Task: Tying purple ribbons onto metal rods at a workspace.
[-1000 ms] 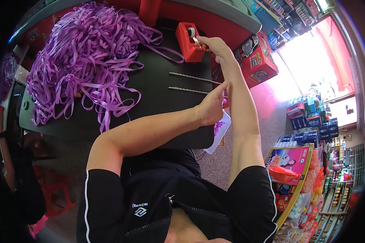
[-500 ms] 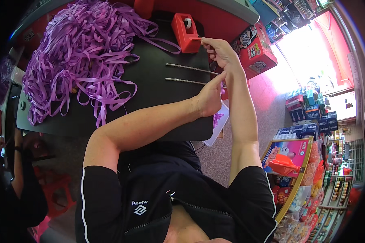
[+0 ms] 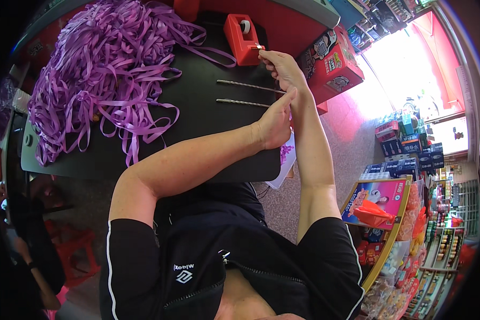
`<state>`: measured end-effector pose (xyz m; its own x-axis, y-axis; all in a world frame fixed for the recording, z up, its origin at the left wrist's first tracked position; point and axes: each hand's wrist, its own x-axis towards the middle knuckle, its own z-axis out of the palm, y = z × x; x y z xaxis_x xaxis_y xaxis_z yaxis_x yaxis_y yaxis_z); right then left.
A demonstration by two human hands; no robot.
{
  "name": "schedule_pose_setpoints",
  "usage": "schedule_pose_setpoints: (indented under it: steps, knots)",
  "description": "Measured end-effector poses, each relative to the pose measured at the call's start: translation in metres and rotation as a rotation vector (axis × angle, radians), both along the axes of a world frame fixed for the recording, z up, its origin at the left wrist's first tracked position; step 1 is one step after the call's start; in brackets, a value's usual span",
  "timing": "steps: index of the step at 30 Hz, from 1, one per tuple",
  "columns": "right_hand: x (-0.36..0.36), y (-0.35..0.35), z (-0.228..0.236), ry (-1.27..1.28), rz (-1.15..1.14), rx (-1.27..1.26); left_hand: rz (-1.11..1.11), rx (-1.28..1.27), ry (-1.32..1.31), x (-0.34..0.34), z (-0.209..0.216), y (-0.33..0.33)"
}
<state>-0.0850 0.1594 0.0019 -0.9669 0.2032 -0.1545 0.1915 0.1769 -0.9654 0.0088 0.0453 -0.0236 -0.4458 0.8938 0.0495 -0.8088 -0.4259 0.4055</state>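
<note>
A red tape dispenser [image 3: 244,52] with a white roll stands at the table's far right. My right hand [image 3: 280,65] reaches to its cutting edge, thumb and forefinger pinched on the end of the clear tape [image 3: 258,47]. Nearer to me, my left hand [image 3: 274,124] is beside the right forearm, thumb pointing up; its other fingers are hidden. Two thin twisted metal rods [image 3: 244,102] stick out over the table toward the left from near my hands, their right ends partly covered. A large heap of purple ribbon loops [image 3: 112,69] covers the table's left half.
The dark table [image 3: 208,154] has a rounded near corner. Beyond its right edge are a white tray [image 3: 282,170] with purple bits and a red carton [image 3: 333,66]. Stocked shelves and a display stand [image 3: 376,208] line the right. Another person's arm [image 3: 40,277] shows at lower left.
The right hand's pinch stays at the dispenser's cutter, where a shiny bit of tape now shows. The view has shifted slightly. The other person's arm at left has moved lower.
</note>
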Motion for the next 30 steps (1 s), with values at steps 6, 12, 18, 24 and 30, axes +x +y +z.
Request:
schedule_pose_setpoints:
  steps: [6, 12, 18, 24, 30]
  knots:
    - [-0.003, 0.0, 0.0, 0.009, -0.014, 0.013, -0.006, -0.013, -0.037, -0.001, -0.001, 0.001]
    - [-0.007, 0.0, 0.002, -0.001, -0.017, 0.056, 0.01, -0.018, -0.021, 0.0, 0.0, 0.001]
    - [-0.011, -0.001, 0.0, 0.088, 0.02, 0.147, -0.026, 0.017, -0.002, -0.003, -0.003, 0.001]
    - [0.034, 0.021, 0.016, 0.079, 0.017, 0.17, 0.017, -0.007, -0.037, 0.004, 0.008, -0.003]
    - [0.129, 0.039, 0.022, 0.146, -0.118, -0.552, 0.152, -0.085, -0.104, 0.003, -0.012, 0.012]
